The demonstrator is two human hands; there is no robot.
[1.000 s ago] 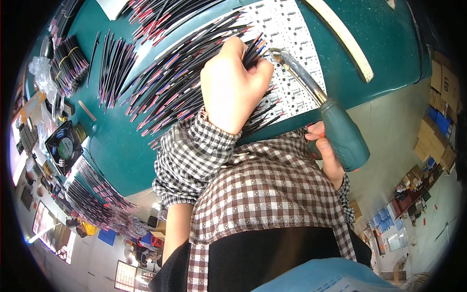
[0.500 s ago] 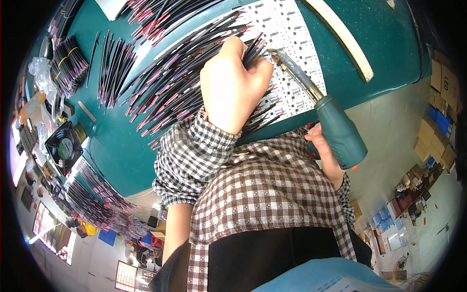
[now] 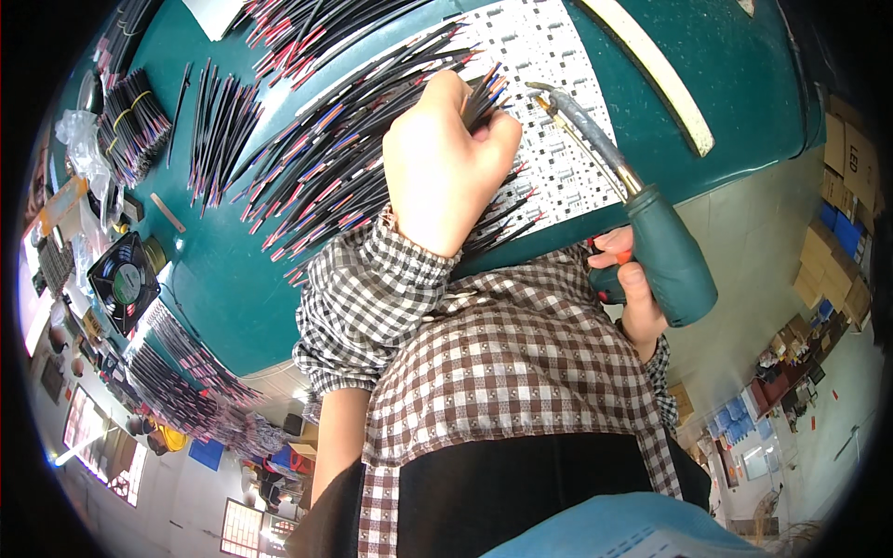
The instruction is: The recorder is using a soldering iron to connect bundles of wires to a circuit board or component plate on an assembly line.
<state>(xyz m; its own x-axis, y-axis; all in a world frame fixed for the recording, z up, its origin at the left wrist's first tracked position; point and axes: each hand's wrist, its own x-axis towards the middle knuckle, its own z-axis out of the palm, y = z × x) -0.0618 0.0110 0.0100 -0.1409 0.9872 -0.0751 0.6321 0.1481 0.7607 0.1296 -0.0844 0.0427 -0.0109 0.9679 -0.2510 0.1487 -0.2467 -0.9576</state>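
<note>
Left hand point(image 3: 446, 167), upper centre of frame: fingers closed on black wires point(image 3: 480, 102) over a white circuit-board sheet point(image 3: 572, 65) on the green surface point(image 3: 233, 298); right hand point(image 3: 641, 307), right of centre: fingers gripping a green soldering gun point(image 3: 674, 256), tip apart from wires

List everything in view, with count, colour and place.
Table: 1, green, upper view
Soldering gun: 1, dark green, right of centre
Wires: many, black with coloured ends, centre and left
Circuit boards: count unclear, white, top centre
Tied wires: bundle count unclear, black, table's left
Curved strip: 1, cream, table's right
Fan: 1, black, left
Boxes: several, brown, far right
Background clutter: too small to tell
Apron: 1, brown-and-white, lower centre
Left hand: 1, bare, gripping wires
Right hand: 1, bare, gripping soldering gun
</note>
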